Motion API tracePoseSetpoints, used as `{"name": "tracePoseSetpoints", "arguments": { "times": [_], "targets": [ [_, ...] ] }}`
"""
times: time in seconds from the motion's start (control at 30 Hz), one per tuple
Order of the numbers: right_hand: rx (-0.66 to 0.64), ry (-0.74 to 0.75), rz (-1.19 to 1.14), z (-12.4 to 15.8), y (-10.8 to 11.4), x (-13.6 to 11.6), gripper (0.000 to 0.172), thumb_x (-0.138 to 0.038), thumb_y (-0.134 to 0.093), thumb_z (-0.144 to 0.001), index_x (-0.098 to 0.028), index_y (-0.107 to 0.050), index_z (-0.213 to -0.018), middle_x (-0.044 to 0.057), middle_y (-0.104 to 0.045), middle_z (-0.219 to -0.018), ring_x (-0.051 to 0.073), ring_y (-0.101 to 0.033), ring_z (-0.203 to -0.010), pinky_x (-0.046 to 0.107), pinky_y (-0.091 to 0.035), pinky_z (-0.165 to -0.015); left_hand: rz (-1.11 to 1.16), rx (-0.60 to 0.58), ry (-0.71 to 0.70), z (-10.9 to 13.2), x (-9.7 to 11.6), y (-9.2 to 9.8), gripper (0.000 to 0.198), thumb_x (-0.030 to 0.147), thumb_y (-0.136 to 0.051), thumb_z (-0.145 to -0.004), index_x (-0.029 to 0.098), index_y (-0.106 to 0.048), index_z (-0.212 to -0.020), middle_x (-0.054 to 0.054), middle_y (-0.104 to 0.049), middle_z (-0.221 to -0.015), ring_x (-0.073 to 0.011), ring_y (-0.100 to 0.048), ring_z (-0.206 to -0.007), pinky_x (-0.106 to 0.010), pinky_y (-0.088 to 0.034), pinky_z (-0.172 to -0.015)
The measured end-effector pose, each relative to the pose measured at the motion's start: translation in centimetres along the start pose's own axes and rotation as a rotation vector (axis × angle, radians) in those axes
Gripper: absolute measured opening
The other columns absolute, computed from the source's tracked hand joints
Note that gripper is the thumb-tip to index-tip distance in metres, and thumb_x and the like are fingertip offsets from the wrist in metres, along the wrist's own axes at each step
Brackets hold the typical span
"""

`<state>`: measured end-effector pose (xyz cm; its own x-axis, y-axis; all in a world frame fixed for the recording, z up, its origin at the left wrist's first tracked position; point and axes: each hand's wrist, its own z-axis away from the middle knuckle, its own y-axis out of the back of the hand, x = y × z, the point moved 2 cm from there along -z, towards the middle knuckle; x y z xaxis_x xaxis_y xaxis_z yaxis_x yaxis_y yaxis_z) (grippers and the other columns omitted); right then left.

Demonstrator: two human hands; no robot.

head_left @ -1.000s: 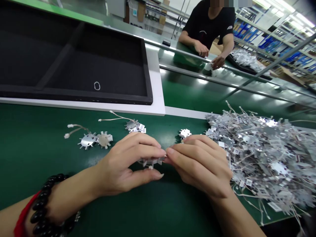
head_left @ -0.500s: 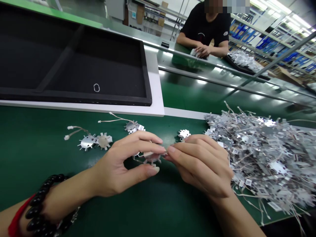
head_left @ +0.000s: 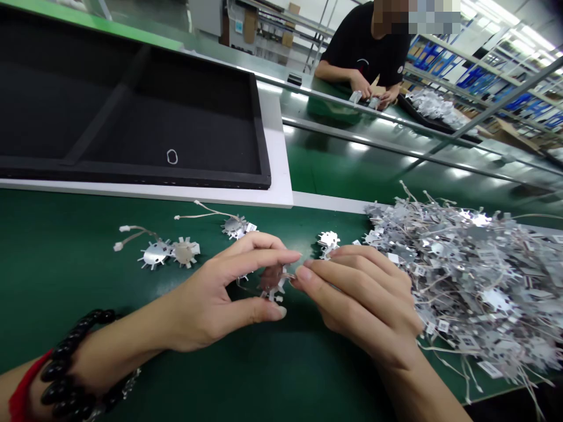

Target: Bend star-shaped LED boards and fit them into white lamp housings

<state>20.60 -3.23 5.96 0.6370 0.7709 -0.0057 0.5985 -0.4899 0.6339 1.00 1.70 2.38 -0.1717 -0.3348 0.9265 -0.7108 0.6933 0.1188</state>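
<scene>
- Pinching at the tips, the right hand grips the near edge, or a thin lead, of a toothed metal part (its fingertips hide which) in the head view.
- The left hand arches around that part, thumb below and forefinger above; whether they press on it, I cannot tell.
- The part itself sits between the two hands, tilted, with a small white connector just above the left thumb.
- Beyond the left hand's knuckles lies another toothed piece, its two pale wires running off to the left.
- Left of the left hand, two toothed discs lie side by side, with wires ending in white plugs.
- Just beyond the right hand's fingers is a shiny piece.
- Right of the right hand spreads a heap of metal parts, tangled with wires.
- Farther out, beyond the left hand, a black tray rests on a white board.
- Across from both hands, a co-worker handles small pale pieces.
</scene>
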Motion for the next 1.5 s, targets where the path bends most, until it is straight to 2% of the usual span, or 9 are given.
{"name": "tracePoseSetpoints", "arguments": {
  "times": [0.17, 0.33, 0.5, 0.8, 1.0, 1.1, 1.23, 1.37, 1.5],
  "targets": [
    [-0.037, -0.001, 0.001, -0.1, 0.2, -0.3, 0.017, -0.004, -0.059, -0.095, -0.010, -0.074, -0.098, 0.007, -0.077, -0.089, 0.015, -0.066, -0.070, 0.034, -0.058, -0.070, 0.015, 0.012, -0.049, -0.1, -0.1, -0.1, 0.045, 0.022, -0.080, -0.088, 0.031, -0.063, -0.129, -0.006, -0.060, -0.113, -0.0147, -0.065, -0.086, -0.025, -0.062, -0.085],
    [-0.085, -0.019, -0.006, -0.3, 0.4, -0.7, 0.023, -0.008, -0.052, -0.100, -0.012, -0.074, -0.100, 0.006, -0.078, -0.092, 0.015, -0.069, -0.074, 0.034, -0.059, -0.074, -0.091, 0.038, -0.050, 0.1, -0.3, -0.1, 0.046, 0.024, -0.085, -0.084, 0.030, -0.064, -0.125, -0.003, -0.066, -0.132, -0.0171, -0.064, -0.120, -0.022, -0.051, -0.107],
    [-0.066, -0.010, -0.021, -0.4, 0.5, -0.8, 0.023, -0.008, -0.051, -0.101, -0.009, -0.074, -0.101, 0.008, -0.078, -0.091, 0.016, -0.069, -0.073, 0.035, -0.059, -0.073, -0.010, 0.057, -0.078, 0.1, -0.5, -0.3, 0.052, 0.021, -0.087, -0.081, 0.030, -0.064, -0.127, -0.003, -0.073, -0.121, -0.0193, -0.070, -0.110, -0.029, -0.057, -0.101],
    [-0.058, -0.009, -0.022, -0.5, 0.1, -0.9, 0.017, -0.005, -0.057, -0.097, -0.009, -0.074, -0.101, 0.006, -0.079, -0.092, 0.015, -0.067, -0.072, 0.034, -0.060, -0.071, 0.143, 0.067, -0.068, 0.1, -0.3, -0.5, 0.060, 0.012, -0.091, -0.074, 0.029, -0.068, -0.126, 0.000, -0.074, -0.120, -0.0144, -0.071, -0.112, -0.017, -0.054, -0.102],
    [0.008, 0.008, -0.035, -0.2, -0.6, -0.6, 0.011, -0.002, -0.065, -0.092, -0.006, -0.073, -0.098, 0.009, -0.077, -0.088, 0.015, -0.064, -0.069, 0.034, -0.056, -0.066, 0.259, 0.076, -0.050, 0.0, -0.3, -0.6, 0.068, 0.007, -0.089, -0.075, 0.039, -0.067, -0.130, 0.003, -0.072, -0.124, -0.0131, -0.070, -0.112, -0.016, -0.055, -0.099],
    [0.014, 0.014, -0.033, 0.0, -0.8, -0.6, 0.010, -0.002, -0.066, -0.092, -0.005, -0.073, -0.098, 0.012, -0.077, -0.089, 0.016, -0.063, -0.068, 0.034, -0.054, -0.061, 0.275, 0.079, -0.049, -0.2, -0.2, -0.6, 0.064, 0.007, -0.090, -0.074, 0.036, -0.071, -0.127, 0.001, -0.074, -0.120, -0.0141, -0.070, -0.111, -0.016, -0.056, -0.097],
    [0.012, 0.006, -0.021, -0.1, -0.8, -0.6, 0.013, -0.001, -0.066, -0.091, -0.003, -0.073, -0.102, 0.014, -0.078, -0.093, 0.017, -0.064, -0.068, 0.035, -0.053, -0.060, 0.371, 0.105, 0.053, -0.1, -0.3, -0.5, 0.058, 0.008, -0.090, -0.075, 0.037, -0.073, -0.123, 0.003, -0.074, -0.119, -0.0127, -0.072, -0.106, -0.012, -0.057, -0.090],
    [0.000, -0.004, 0.022, 0.0, -1.1, -0.7, 0.015, -0.002, -0.067, -0.091, -0.005, -0.073, -0.104, 0.015, -0.079, -0.100, 0.016, -0.065, -0.068, 0.034, -0.054, -0.061, 0.408, 0.185, 0.130, -0.1, -0.3, -0.2, 0.048, 0.014, -0.093, -0.072, 0.036, -0.077, -0.112, 0.005, -0.076, -0.113, -0.0116, -0.072, -0.104, -0.013, -0.057, -0.092],
    [0.022, -0.034, 0.021, 0.2, -1.6, -0.8, 0.015, -0.003, -0.069, -0.090, -0.008, -0.074, -0.103, 0.017, -0.078, -0.109, 0.017, -0.070, -0.072, 0.034, -0.055, -0.062, 0.469, 0.242, 0.155, -0.4, -0.1, 0.0, 0.043, 0.014, -0.093, -0.072, 0.032, -0.078, -0.108, 0.007, -0.077, -0.102, -0.0072, -0.073, -0.092, -0.006, -0.057, -0.081]
  ]
}}
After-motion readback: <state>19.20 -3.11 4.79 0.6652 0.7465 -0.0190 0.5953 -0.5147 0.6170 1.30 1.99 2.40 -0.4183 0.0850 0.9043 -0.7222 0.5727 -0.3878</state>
